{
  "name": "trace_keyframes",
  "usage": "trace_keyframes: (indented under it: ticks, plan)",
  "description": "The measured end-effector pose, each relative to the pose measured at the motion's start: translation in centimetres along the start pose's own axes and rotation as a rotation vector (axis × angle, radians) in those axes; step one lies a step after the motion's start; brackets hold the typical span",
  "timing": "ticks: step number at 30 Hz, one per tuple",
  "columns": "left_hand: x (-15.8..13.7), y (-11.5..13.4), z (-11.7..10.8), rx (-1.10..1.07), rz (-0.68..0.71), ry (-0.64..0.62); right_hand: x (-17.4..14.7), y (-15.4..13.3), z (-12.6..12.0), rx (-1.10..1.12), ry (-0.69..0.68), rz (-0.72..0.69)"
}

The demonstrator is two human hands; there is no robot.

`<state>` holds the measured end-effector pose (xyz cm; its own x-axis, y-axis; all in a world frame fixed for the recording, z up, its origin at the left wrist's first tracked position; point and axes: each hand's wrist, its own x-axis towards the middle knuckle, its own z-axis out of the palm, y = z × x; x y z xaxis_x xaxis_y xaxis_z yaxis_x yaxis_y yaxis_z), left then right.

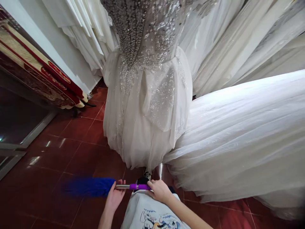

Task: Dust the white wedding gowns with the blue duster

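A duster with a fluffy blue head [91, 186] lies level across the front of my body, its head pointing left and blurred at the far end. My right hand [160, 190] is closed around its purple handle [137, 186]. Just beside the blue head, my left hand [116, 194] holds the metal rod [122, 186] between thumb and fingers, rather loosely. Beyond both hands stands a white gown [133, 127] with a silver beaded bodice [152, 31] and a large glittery bow [159, 95]. The duster is apart from the gown.
White tulle skirts [238, 133] spread over the right side down to the red tiled floor [78, 159]. More white gowns [221, 41] hang behind. Red and gold embroidered garments [52, 70] hang at the left, near a metal-framed glass panel [23, 117].
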<state>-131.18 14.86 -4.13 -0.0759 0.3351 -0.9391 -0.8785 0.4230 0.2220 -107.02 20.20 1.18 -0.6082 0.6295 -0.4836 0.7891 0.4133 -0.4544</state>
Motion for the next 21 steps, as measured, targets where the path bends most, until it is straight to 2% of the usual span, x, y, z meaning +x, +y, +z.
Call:
trace_keyframes:
  ticks: [1,3,5,7,10,12,13,14,16,18,21]
  plan:
    - [-0.7,0.7,0.1,-0.03,0.014,-0.054,-0.7,0.3,-0.1,-0.012,0.057,-0.025]
    - [-2.3,2.1,2.4,-0.049,0.072,-0.182,-2.0,1.5,-0.8,-0.048,0.205,-0.05]
    - [-4.1,2.7,7.4,0.013,0.145,-0.296,-3.4,3.7,-2.4,-0.094,0.357,-0.035]
    - [-5.9,1.7,14.0,0.119,0.231,-0.393,-5.4,6.8,-4.8,-0.158,0.488,0.001]
    - [-7.5,-3.0,23.7,0.266,0.46,-0.497,-9.2,12.4,-8.4,-0.243,0.61,0.095]
    - [-7.2,-7.5,28.3,0.272,0.498,-0.511,-11.9,15.7,-9.5,-0.251,0.621,0.139]
    - [-6.6,-9.8,29.8,0.257,0.5,-0.486,-13.1,17.2,-9.6,-0.233,0.605,0.145]
    - [-5.8,-12.1,30.6,0.237,0.495,-0.442,-14.1,18.4,-9.3,-0.205,0.577,0.144]
    - [-3.6,-16.0,30.7,0.204,0.472,-0.309,-15.7,20.5,-7.9,-0.143,0.498,0.129]
    - [-1.2,-19.3,29.1,0.176,0.363,-0.168,-16.8,22.1,-5.9,-0.114,0.412,0.109]
    - [1.4,-24.3,25.2,0.137,0.117,0.022,-18.0,23.5,-3.5,-0.164,0.25,0.071]
